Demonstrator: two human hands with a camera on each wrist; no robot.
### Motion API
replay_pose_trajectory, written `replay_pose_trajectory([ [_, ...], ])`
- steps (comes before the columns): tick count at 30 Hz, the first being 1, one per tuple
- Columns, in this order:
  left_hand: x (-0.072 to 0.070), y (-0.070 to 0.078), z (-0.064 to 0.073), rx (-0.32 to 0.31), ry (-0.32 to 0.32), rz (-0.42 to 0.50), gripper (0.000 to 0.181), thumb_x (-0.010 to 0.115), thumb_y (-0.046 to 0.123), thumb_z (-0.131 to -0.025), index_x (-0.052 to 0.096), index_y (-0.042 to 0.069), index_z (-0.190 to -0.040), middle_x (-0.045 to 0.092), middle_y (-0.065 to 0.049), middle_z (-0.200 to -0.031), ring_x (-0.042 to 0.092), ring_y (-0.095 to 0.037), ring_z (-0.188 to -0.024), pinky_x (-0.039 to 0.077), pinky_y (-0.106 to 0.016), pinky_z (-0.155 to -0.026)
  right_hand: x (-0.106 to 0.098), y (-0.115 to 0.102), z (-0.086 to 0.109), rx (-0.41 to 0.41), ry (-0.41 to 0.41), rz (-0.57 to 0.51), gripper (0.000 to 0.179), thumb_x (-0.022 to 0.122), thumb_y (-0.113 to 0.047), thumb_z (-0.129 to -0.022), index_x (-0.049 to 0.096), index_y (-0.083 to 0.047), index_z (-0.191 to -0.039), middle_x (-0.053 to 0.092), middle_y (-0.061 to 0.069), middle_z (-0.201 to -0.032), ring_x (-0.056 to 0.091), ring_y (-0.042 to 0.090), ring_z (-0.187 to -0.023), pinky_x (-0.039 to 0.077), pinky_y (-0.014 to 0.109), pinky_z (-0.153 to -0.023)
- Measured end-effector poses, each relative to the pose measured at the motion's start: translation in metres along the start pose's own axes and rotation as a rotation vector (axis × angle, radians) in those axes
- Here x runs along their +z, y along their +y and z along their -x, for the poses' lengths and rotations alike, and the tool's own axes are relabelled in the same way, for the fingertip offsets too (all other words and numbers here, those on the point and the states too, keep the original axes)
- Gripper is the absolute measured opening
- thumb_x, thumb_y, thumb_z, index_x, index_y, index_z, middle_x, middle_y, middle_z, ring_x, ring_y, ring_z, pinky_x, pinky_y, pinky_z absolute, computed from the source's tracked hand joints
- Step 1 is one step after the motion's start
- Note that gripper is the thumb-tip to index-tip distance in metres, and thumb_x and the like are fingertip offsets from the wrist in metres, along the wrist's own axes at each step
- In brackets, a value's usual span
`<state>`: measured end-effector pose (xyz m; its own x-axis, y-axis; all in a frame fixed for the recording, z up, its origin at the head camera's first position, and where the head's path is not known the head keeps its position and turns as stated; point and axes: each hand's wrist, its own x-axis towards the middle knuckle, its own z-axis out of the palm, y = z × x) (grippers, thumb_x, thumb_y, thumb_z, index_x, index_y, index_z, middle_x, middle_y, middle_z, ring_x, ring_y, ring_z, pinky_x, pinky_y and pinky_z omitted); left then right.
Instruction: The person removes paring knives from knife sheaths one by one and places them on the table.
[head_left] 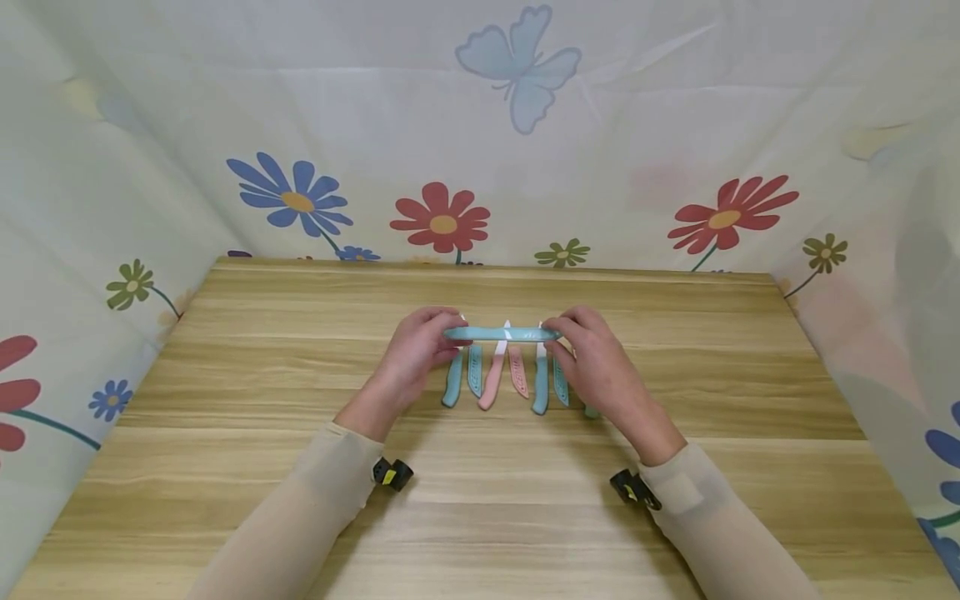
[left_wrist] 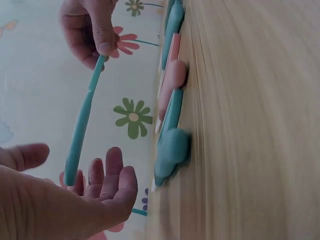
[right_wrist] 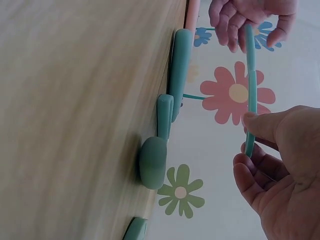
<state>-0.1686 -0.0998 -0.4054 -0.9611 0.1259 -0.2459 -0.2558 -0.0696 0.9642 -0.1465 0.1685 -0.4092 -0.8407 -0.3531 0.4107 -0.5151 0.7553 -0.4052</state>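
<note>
A teal knife in its sheath [head_left: 491,334] is held level above the table. My right hand [head_left: 600,358] pinches one end between thumb and fingers. Around the other end, my left hand [head_left: 412,342] has its thumb and fingers spread apart, as the left wrist view shows. Below lie a teal knife [head_left: 453,383], a pink knife [head_left: 492,379] and another teal knife [head_left: 541,383], with white blades pointing away from me. Between them are a teal sheath [head_left: 475,371], a pink sheath [head_left: 518,372] and a second teal sheath [head_left: 561,383].
A further green-teal handle [head_left: 591,412] shows partly under my right hand. The wood-grain table [head_left: 480,517] extends to both sides. Behind it hangs a white curtain [head_left: 360,108] printed with flowers and a butterfly.
</note>
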Motion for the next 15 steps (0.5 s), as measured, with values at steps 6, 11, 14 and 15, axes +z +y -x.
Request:
replay_pose_trajectory([
  [6, -0.0016, 0.0032, 0.0018, 0.145, 0.023, -0.299, 0.056, 0.067, 0.032, -0.103, 0.053, 0.004, -0.150, 0.057, -0.012, -0.138, 0.057, -0.030, -0.123, 0.051, -0.050, -0.106, -0.0001, -0.0006, 0.0010, -0.007, 0.008, -0.003, 0.027, 0.077, -0.007, -0.098, 0.074, -0.002, -0.125, 0.061, 0.012, -0.114, 0.056, 0.026, -0.097, 0.053, 0.036, -0.076],
  [11, -0.0025, 0.0043, 0.0045, 0.302, 0.046, -0.569, 0.061, 0.071, 0.035, -0.100, 0.052, 0.008, -0.152, 0.054, -0.014, -0.147, 0.053, -0.034, -0.129, 0.051, -0.052, -0.101, 0.0010, -0.0003, 0.0009, -0.015, 0.009, 0.006, 0.026, 0.076, -0.007, -0.099, 0.074, -0.002, -0.125, 0.061, 0.012, -0.114, 0.057, 0.027, -0.098, 0.054, 0.037, -0.077],
  [14, -0.0003, 0.0050, 0.0064, 0.400, 0.059, -0.738, 0.064, 0.075, 0.033, -0.098, 0.053, 0.007, -0.152, 0.052, -0.015, -0.149, 0.050, -0.036, -0.133, 0.047, -0.054, -0.107, 0.0008, -0.0012, 0.0007, -0.024, 0.010, 0.010, 0.026, 0.077, -0.007, -0.098, 0.074, -0.002, -0.124, 0.061, 0.012, -0.114, 0.057, 0.027, -0.099, 0.054, 0.037, -0.078],
  [15, 0.0011, 0.0054, 0.0076, 0.428, 0.065, -0.802, 0.065, 0.077, 0.033, -0.097, 0.053, 0.007, -0.151, 0.052, -0.015, -0.149, 0.049, -0.036, -0.134, 0.046, -0.054, -0.108, 0.0008, -0.0014, 0.0007, -0.027, 0.011, 0.012, 0.025, 0.077, -0.007, -0.098, 0.075, -0.002, -0.123, 0.061, 0.012, -0.114, 0.057, 0.027, -0.099, 0.054, 0.037, -0.078],
])
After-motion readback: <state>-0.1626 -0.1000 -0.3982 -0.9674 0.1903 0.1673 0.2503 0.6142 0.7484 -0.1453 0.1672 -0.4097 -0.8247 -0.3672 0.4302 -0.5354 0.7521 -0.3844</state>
